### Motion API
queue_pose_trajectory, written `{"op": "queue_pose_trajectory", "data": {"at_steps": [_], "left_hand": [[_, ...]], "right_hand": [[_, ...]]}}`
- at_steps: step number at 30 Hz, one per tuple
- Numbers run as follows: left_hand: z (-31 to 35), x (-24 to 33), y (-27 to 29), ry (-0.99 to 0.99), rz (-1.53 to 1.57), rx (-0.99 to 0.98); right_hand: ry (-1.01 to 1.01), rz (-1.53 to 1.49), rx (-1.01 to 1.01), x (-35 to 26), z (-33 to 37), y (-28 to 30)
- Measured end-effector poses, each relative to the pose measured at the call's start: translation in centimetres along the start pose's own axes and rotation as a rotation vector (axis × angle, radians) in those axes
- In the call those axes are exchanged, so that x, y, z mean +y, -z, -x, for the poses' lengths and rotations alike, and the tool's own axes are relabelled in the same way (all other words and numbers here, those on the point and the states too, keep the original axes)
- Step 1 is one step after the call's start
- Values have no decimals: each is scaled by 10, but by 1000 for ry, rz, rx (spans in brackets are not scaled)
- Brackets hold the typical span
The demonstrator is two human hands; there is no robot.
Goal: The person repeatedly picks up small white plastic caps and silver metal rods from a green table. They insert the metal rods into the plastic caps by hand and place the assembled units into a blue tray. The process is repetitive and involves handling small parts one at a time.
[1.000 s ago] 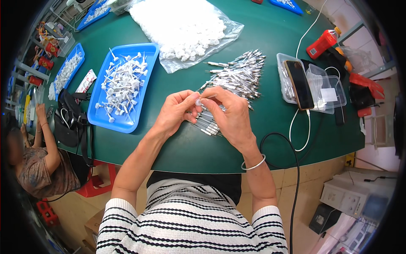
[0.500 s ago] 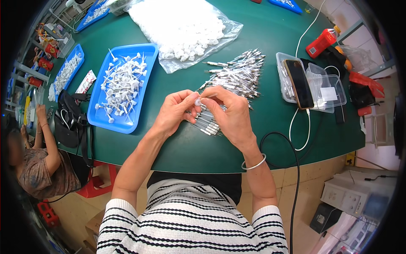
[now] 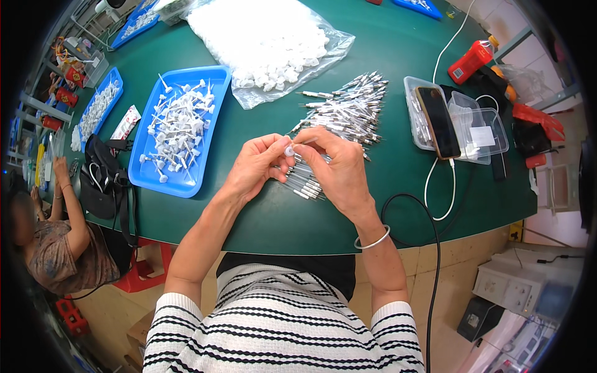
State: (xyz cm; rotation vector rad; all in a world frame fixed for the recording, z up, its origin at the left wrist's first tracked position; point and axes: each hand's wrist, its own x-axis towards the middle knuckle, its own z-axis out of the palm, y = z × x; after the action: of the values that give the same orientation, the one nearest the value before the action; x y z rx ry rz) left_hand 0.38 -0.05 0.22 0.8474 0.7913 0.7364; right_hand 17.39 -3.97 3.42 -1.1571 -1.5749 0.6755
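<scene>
A small, rounded, white plastic piece (image 3: 288, 151) sits between the left hand (image 3: 254, 166) and right hand (image 3: 339, 166) – both pinched narrow on it, fingers hiding part. Beneath, on the smooth green tabletop (image 3: 273, 227), lie slim silver-and-white rods (image 3: 303, 180), heaped beyond; leftward, a blue plastic tray (image 3: 138, 166) of white-headed stems (image 3: 180, 127). Farther – a clear plastic bag (image 3: 341, 42) of white caps (image 3: 273, 73); well left, a co-worker in a brown patterned top (image 3: 53, 258).

The left hand (image 3: 260, 163) and right hand (image 3: 336, 168) partly hide a white cap (image 3: 289, 151); the far right blue tray (image 3: 434, 12) is cut off.
</scene>
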Motion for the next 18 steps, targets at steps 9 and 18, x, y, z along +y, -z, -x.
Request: {"op": "queue_pose_trajectory", "data": {"at_steps": [9,18], "left_hand": [[0,2,-1,25,35,-2],[-1,0,0,16,37,0]], "right_hand": [[21,50,4,-2,-1,2],[28,68,16,-3,0,0]]}}
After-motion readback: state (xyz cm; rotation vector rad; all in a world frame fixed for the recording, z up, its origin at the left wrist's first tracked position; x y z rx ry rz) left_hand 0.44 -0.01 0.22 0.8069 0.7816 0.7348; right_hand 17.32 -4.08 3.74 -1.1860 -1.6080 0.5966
